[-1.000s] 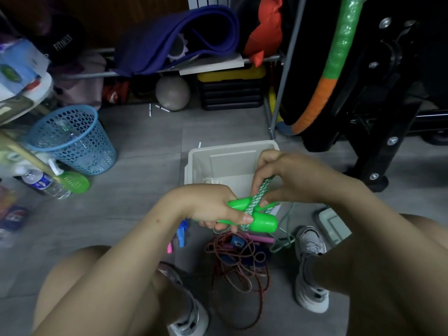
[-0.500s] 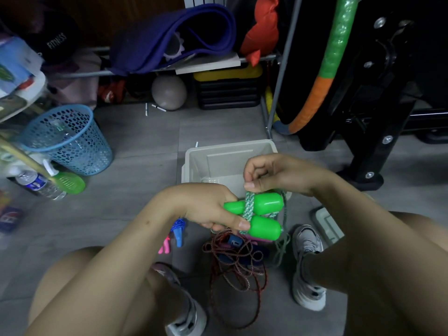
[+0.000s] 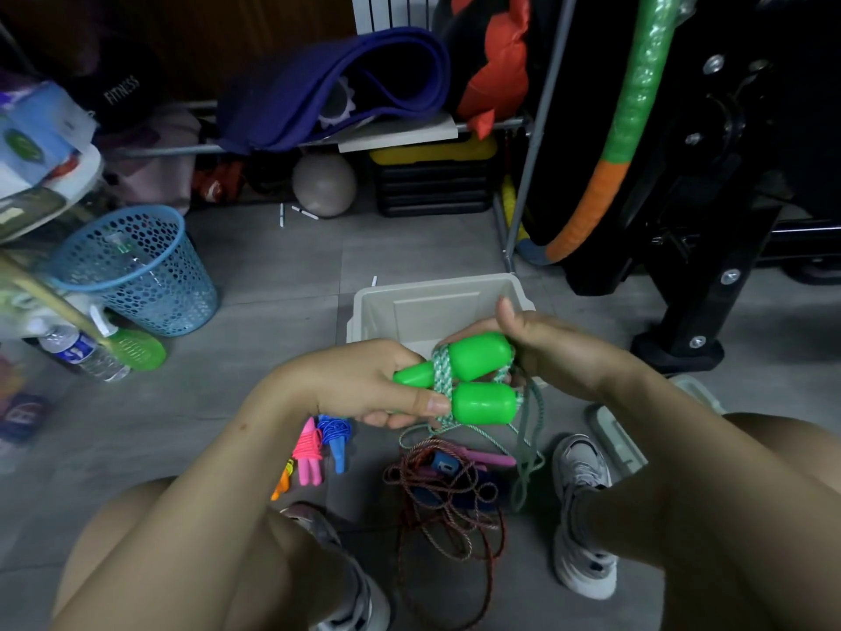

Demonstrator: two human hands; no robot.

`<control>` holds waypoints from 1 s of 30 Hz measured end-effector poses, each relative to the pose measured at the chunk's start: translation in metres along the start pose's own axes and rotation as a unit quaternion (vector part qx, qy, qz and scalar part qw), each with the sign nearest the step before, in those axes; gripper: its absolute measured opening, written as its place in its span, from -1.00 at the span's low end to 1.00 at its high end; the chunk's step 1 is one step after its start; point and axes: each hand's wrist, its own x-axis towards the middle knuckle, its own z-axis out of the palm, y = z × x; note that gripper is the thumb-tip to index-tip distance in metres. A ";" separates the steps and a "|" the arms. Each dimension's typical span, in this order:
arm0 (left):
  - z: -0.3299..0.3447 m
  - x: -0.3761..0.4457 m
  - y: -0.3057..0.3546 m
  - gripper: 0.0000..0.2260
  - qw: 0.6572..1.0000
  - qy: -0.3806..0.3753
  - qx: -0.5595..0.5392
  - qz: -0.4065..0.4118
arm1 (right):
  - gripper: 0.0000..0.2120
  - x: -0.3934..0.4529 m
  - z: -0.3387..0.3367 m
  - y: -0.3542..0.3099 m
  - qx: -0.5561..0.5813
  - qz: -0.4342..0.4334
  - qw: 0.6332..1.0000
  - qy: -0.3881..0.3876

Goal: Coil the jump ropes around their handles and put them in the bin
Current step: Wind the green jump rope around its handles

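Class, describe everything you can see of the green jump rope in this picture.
The green jump rope has two bright green, smooth, plastic-looking handles with rounded ends, lying side by side. A green-and-white braided cord is wound several turns across them; the rest hangs loose toward the floor. The left hand grips the handles, thumb on the coil. The right hand holds the upper handle's far end. It is held over the near edge of the bin.

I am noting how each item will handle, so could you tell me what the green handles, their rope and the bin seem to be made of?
Green handles: apparently smooth hard plastic, with soft sheen. Rope: seemingly braided green-and-white cord; woven pattern visible. Bin: likely matte beige plastic with moulded walls.
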 end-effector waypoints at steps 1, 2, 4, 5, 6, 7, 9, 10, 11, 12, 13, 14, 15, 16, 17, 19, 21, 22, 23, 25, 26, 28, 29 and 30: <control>0.000 0.000 -0.001 -0.71 1.000 0.012 -0.008 0.004 | -0.32 -0.001 0.001 0.001 -0.018 -0.007 1.000 -0.001; 0.000 0.000 0.000 -0.77 1.000 0.023 -0.015 0.009 | -0.34 -0.002 0.003 0.002 -0.033 -0.016 0.999 -0.008; 0.000 0.002 0.000 -0.79 0.999 0.039 -0.031 0.019 | -0.56 -0.002 0.007 0.003 -0.044 -0.039 0.998 -0.030; 0.001 0.003 0.000 -0.79 0.997 0.051 -0.045 0.024 | -0.73 -0.002 0.010 0.004 -0.039 -0.047 0.998 -0.031; 0.001 0.005 0.000 -0.79 0.996 0.065 -0.062 0.027 | -0.85 -0.001 0.011 0.003 -0.019 -0.050 0.998 -0.020; 0.001 0.007 0.000 -0.78 0.993 0.078 -0.079 0.027 | -0.89 0.000 0.011 0.005 0.010 -0.051 0.999 -0.004; 0.001 0.010 0.000 -0.74 0.990 0.096 -0.103 0.021 | -0.84 0.001 0.010 0.007 0.040 -0.056 0.997 0.018; 0.001 0.011 0.000 -0.72 0.988 0.105 -0.112 0.019 | -0.84 0.002 0.011 0.008 0.041 -0.061 0.997 0.021; 0.002 0.012 0.002 -0.68 0.985 0.114 -0.124 0.021 | -0.87 0.002 0.013 0.008 0.048 -0.067 0.996 0.022; 0.003 0.012 0.003 -0.68 0.982 0.123 -0.142 0.024 | -0.87 0.004 0.015 0.010 0.062 -0.072 0.995 0.032; 0.005 0.013 0.004 -0.70 0.977 0.134 -0.164 0.029 | -0.83 0.005 0.017 0.011 0.080 -0.074 0.993 0.052; 0.006 0.013 0.006 -0.72 0.972 0.145 -0.183 0.031 | -0.77 0.007 0.020 0.011 0.093 -0.071 0.990 0.073; 0.006 0.014 0.005 -0.73 0.968 0.155 -0.197 0.031 | -0.75 0.008 0.021 0.013 0.098 -0.068 0.989 0.089; 0.006 0.015 0.005 -0.75 0.964 0.162 -0.208 0.030 | -0.78 0.008 0.023 0.013 0.097 -0.065 0.988 0.103; 0.006 0.016 0.005 -0.77 0.962 0.165 -0.217 0.028 | -0.80 0.009 0.023 0.013 0.090 -0.062 0.987 0.115; 0.008 0.018 0.005 -0.80 0.957 0.166 -0.235 0.025 | -0.87 0.008 0.021 0.011 0.065 -0.053 0.987 0.135; 0.009 0.019 0.005 -0.81 0.955 0.170 -0.242 0.028 | -0.89 0.007 0.019 0.008 0.035 -0.049 0.989 0.137; 0.010 0.018 0.005 -0.80 0.953 0.171 -0.249 0.032 | -0.87 0.007 0.018 0.007 0.026 -0.049 0.989 0.135; 0.009 0.018 0.005 -0.78 0.950 0.169 -0.261 0.037 | -0.84 0.008 0.017 0.008 0.015 -0.048 0.989 0.139; 0.007 0.016 0.006 -0.79 0.939 0.161 -0.301 0.045 | -0.85 0.009 0.015 0.010 0.005 -0.046 0.985 0.164; 0.005 0.016 0.007 -0.80 0.933 0.156 -0.320 0.049 | -0.91 0.009 0.014 0.011 0.009 -0.049 0.983 0.175; 0.003 0.015 0.007 -0.81 0.927 0.152 -0.340 0.051 | -0.91 0.011 0.013 0.016 0.015 -0.064 0.979 0.192; 0.004 0.016 0.008 -0.81 0.925 0.154 -0.343 0.052 | -0.87 0.012 0.014 0.018 -0.010 -0.078 0.977 0.198; 0.004 0.016 0.008 -0.79 0.923 0.158 -0.347 0.053 | -0.84 0.012 0.015 0.019 -0.055 -0.088 0.974 0.204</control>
